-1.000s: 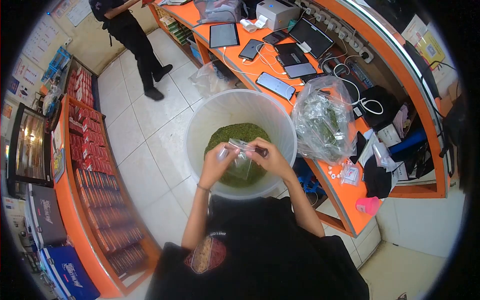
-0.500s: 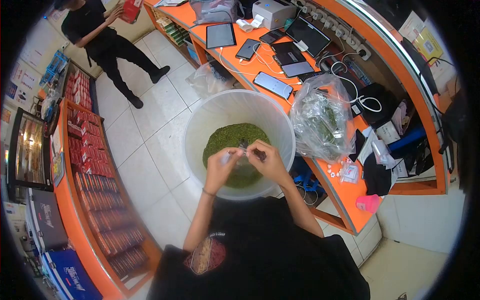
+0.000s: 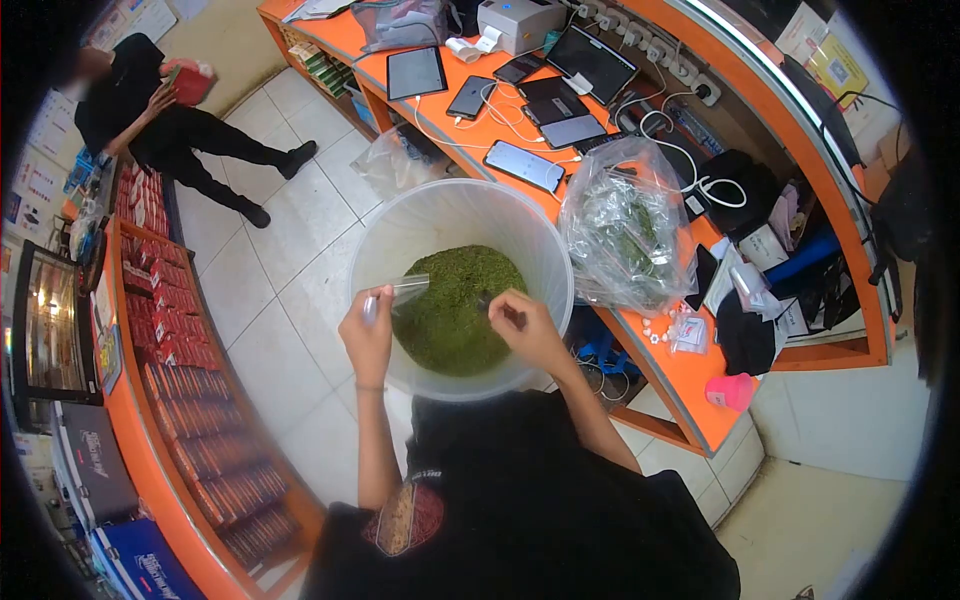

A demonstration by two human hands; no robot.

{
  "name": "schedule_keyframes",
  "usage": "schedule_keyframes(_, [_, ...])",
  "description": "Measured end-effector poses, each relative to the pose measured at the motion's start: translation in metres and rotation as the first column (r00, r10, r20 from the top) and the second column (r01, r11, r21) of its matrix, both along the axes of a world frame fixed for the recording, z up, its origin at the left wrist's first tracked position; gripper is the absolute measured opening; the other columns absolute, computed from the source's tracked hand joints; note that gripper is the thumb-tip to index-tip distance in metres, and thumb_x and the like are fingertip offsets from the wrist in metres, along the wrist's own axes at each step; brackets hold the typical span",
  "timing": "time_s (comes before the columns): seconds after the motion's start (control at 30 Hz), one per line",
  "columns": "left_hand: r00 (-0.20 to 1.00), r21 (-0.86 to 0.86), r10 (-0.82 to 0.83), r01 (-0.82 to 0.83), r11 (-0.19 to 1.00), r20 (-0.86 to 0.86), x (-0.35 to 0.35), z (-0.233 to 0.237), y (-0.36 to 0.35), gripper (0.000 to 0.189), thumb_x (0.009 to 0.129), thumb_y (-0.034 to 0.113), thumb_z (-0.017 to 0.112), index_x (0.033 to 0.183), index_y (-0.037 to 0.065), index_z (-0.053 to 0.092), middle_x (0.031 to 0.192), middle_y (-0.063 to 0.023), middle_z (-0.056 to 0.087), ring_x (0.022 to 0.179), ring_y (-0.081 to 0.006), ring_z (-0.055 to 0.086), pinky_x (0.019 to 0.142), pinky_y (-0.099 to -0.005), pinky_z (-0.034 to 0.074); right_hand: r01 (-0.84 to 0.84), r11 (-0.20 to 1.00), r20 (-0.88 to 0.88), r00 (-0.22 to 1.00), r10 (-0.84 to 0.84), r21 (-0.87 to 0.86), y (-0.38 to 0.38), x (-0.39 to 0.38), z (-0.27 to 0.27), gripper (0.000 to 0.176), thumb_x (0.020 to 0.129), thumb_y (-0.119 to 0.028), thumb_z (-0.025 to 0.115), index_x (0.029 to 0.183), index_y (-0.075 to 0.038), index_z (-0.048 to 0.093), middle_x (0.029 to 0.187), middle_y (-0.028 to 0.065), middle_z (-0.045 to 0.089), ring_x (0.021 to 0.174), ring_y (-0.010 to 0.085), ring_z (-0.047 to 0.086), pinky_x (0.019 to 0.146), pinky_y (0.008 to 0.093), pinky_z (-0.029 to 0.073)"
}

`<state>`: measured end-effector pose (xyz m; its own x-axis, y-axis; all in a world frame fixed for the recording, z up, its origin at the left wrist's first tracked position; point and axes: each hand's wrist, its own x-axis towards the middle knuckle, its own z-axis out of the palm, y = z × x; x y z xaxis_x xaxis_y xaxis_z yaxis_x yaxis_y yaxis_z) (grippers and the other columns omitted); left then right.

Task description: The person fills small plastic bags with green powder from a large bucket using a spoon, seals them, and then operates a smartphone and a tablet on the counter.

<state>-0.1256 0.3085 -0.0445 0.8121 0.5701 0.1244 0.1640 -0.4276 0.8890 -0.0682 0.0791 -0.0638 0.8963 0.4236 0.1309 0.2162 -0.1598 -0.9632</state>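
Observation:
A translucent round plastic tub stands before me, with a dark green, finely chopped dried herb covering its bottom. My left hand is over the tub's left rim, its fingers closed on a small clear plastic bag that sticks out to the right over the herb. On the right side, my right hand hangs inside the tub's outline with curled fingers. A small dark object shows at its fingertips, too small to make out.
Right of the tub, a large clear plastic bag with green herb sits on the orange counter, near phones, a tablet and a printer. A person in black stands at upper left. Shelves of red packets line the left.
My hands have parted: the left moved left with the clear bag, the right stayed over the herb. The view has shifted slightly, and the other person has turned and lowered the red item.

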Motion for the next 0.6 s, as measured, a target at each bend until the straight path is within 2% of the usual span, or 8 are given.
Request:
schedule_keyframes(0.13, [0.993,0.114,-0.119,0.121,0.986,-0.021,0.034,0.028,-0.037,0.022,0.090,0.022,0.067,0.101,0.003,0.071,0.094,-0.0169,0.071,0.073,-0.0230,0.068,0.069,-0.0316,0.052,-0.160,0.949,-0.002,0.986,0.165,-0.271,0.008,-0.002,-0.010,0.014,0.079,-0.009,0.065,0.085,0.003,0.062,0.079,0.0159,0.062,0.071,0.0273,0.064,0.066,0.0372,0.049])
schedule_keyframes(0.2, [0.897,0.165,-0.346,0.310,0.936,0.275,0.052,0.053,-0.079,0.030,0.089,0.025,0.068,0.111,0.004,0.068,0.105,-0.0175,0.069,0.084,-0.0291,0.069,0.075,-0.0335,0.053,-0.176,0.914,0.004,0.982,0.191,-0.366,0.014,-0.002,-0.012,0.016,0.078,-0.010,0.065,0.086,0.004,0.062,0.080,0.0197,0.063,0.074,0.0350,0.064,0.070,0.0411,0.050])
schedule_keyframes(0.3, [0.844,0.154,-0.474,0.448,0.881,0.250,0.058,0.058,-0.111,0.041,0.089,0.022,0.066,0.125,0.003,0.059,0.114,-0.0198,0.066,0.092,-0.0321,0.068,0.078,-0.0339,0.052,-0.110,0.972,0.112,0.984,0.135,-0.206,0.009,-0.006,-0.032,0.018,0.081,-0.011,0.064,0.090,0.004,0.063,0.078,0.0218,0.062,0.072,0.0357,0.063,0.069,0.0425,0.048])
schedule_keyframes(0.37, [0.850,0.000,-0.503,0.509,0.861,0.159,0.058,0.029,-0.106,0.052,0.093,0.022,0.062,0.141,0.008,0.046,0.118,-0.0136,0.067,0.099,-0.0154,0.064,0.082,-0.0298,0.050,-0.052,0.987,0.205,0.975,0.083,-0.151,0.007,-0.003,-0.030,0.019,0.083,-0.012,0.064,0.092,0.004,0.063,0.075,0.0207,0.062,0.069,0.0306,0.063,0.066,0.0402,0.048])
schedule_keyframes(0.4, [0.850,0.002,-0.503,0.509,0.861,0.158,0.055,0.022,-0.100,0.052,0.093,0.022,0.062,0.141,0.008,0.046,0.118,-0.0136,0.067,0.099,-0.0154,0.064,0.082,-0.0298,0.050,0.018,0.993,0.045,0.999,-0.013,-0.114,0.005,-0.002,-0.023,0.020,0.085,-0.014,0.064,0.095,0.004,0.064,0.073,0.0173,0.061,0.067,0.0233,0.061,0.063,0.0366,0.046])
schedule_keyframes(0.47, [0.848,-0.701,-0.516,0.442,0.560,0.122,0.046,0.012,-0.081,0.055,0.097,0.022,0.056,0.146,0.004,0.037,0.135,-0.0097,0.057,0.116,-0.0151,0.055,0.091,-0.0286,0.045,0.088,0.993,-0.133,0.986,-0.098,-0.082,0.005,-0.003,-0.008,0.021,0.087,-0.016,0.065,0.097,0.003,0.064,0.070,0.0138,0.060,0.064,0.0161,0.058,0.061,0.0329,0.045])
schedule_keyframes(0.5, [0.841,-0.801,-0.500,0.439,0.409,0.205,0.040,0.008,-0.076,0.058,0.099,0.027,0.053,0.147,0.001,0.033,0.145,-0.0083,0.047,0.127,-0.0158,0.046,0.099,-0.0288,0.041,0.075,0.997,-0.246,0.966,-0.075,-0.009,0.006,-0.001,0.000,0.023,0.089,-0.018,0.066,0.098,0.002,0.065,0.070,0.0105,0.059,0.064,0.0120,0.055,0.060,0.0300,0.043])
schedule_keyframes(0.6, [0.838,-0.845,-0.478,0.440,0.303,0.264,0.026,0.003,-0.065,0.059,0.099,0.031,0.053,0.147,0.003,0.033,0.147,-0.0105,0.044,0.128,-0.0173,0.046,0.102,-0.0311,0.041,0.007,0.999,-0.316,0.949,0.008,0.045,0.011,-0.002,0.007,0.027,0.090,-0.023,0.068,0.098,0.002,0.066,0.072,0.0053,0.060,0.065,0.0097,0.053,0.060,0.0275,0.042])
